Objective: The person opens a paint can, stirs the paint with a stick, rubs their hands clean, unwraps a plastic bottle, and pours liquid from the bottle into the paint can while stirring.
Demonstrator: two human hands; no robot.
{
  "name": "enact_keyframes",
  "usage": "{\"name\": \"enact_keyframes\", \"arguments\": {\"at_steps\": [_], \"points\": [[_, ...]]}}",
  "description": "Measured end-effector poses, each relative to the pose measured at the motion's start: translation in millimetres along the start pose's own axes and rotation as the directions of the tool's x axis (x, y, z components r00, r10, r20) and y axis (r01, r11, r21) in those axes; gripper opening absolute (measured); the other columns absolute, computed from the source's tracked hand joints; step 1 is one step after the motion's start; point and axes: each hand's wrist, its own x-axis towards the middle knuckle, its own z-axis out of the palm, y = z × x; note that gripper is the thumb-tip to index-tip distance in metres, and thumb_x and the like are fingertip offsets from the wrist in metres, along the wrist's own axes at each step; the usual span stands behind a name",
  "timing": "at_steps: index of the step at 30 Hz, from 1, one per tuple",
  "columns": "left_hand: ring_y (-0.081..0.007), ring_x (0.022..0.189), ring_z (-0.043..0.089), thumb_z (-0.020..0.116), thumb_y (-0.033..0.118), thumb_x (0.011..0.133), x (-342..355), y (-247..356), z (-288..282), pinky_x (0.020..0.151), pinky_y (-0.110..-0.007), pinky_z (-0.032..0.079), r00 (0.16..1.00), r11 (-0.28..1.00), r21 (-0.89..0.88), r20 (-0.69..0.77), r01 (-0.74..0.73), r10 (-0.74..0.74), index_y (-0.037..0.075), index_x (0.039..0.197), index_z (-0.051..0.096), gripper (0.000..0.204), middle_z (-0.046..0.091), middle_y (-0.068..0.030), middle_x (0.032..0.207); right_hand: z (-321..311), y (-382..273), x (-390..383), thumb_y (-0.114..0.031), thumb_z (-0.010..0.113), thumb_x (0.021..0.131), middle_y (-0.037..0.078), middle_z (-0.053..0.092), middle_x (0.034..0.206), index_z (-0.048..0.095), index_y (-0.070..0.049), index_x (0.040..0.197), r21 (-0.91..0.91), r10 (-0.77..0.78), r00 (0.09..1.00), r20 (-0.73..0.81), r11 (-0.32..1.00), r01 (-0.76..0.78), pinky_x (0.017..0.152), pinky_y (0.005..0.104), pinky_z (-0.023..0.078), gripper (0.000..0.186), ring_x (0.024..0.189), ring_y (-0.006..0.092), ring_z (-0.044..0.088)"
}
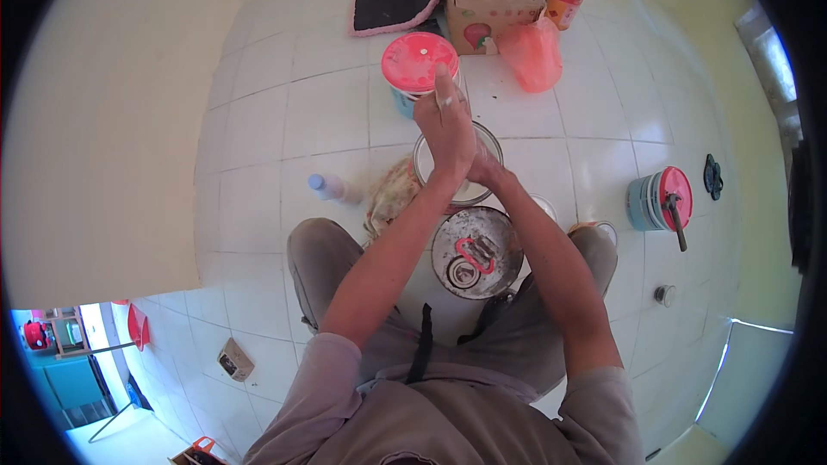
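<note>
Left hand (448,125) and right hand (476,165) pressed palm to palm, seemingly rubbing something between them, grasping nothing visible, above a glass bowl (491,142) on the tiled floor (319,112); red-lidded jar (419,63) beyond; metal lid (478,251) nearer; hands probably part over the bowl next.

red lid (419,61) on the tub, white tiled floor (293,112), pink plastic bag (532,53), silvery metal lid (476,251), pale yellow wall (680,0)

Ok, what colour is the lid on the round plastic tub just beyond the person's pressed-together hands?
Pinkish red: the round plastic tub's lid, seen best in the head view, just beyond the left hand pressed against the right hand.
</note>
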Motion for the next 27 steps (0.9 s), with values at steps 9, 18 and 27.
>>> {"name": "enact_keyframes", "arguments": {"at_steps": [9, 18, 27], "points": [[-0.0114, 0.049, 0.031, 0.04, 0.042, 0.111, 13, 6, 21, 0.047, -0.036, 0.026, 0.968, 0.851, 0.479, 0.218, -0.214, 0.121, 0.004, 0.056, 0.037, 0.067, 0.036, -0.0012, 0.05, 40, 49, 8, -0.02, 0.071, 0.087, 0.015, 0.061, 0.137, 0.049, 0.0, 0.144, 0.396, 0.117, 0.953, -0.28, 0.918, 0.004, 0.109, 0.0399, 0.043, 0.065, 0.126, 0.0251, 0.056], [-0.0058, 0.051, 0.028, 0.048, 0.047, 0.108, -16, -1, 9, 0.047, -0.029, 0.022, 0.94, 0.91, 0.259, 0.2, -0.324, 0.277, 0.015, 0.059, 0.03, 0.061, 0.033, 0.0068, 0.057, 39, 21, 8, -0.019, 0.069, 0.091, 0.016, 0.061, 0.135, 0.044, -0.001, 0.147, 0.145, 0.053, 0.977, -0.205, 0.989, -0.023, 0.108, 0.0383, 0.044, 0.064, 0.124, 0.025, 0.057], [-0.0058, 0.05, 0.03, 0.05, 0.048, 0.108, -30, -5, 16, 0.046, -0.029, 0.022, 0.973, 0.972, -0.065, 0.015, -0.227, 0.229, 0.012, 0.058, 0.032, 0.064, 0.034, 0.0057, 0.054, 11, 3, 2, -0.022, 0.071, 0.089, 0.021, 0.069, 0.119, 0.056, 0.001, 0.135, -0.029, -0.128, 0.953, -0.274, 0.992, 0.124, 0.098, 0.0405, 0.051, 0.054, 0.11, 0.0291, 0.066]]}}
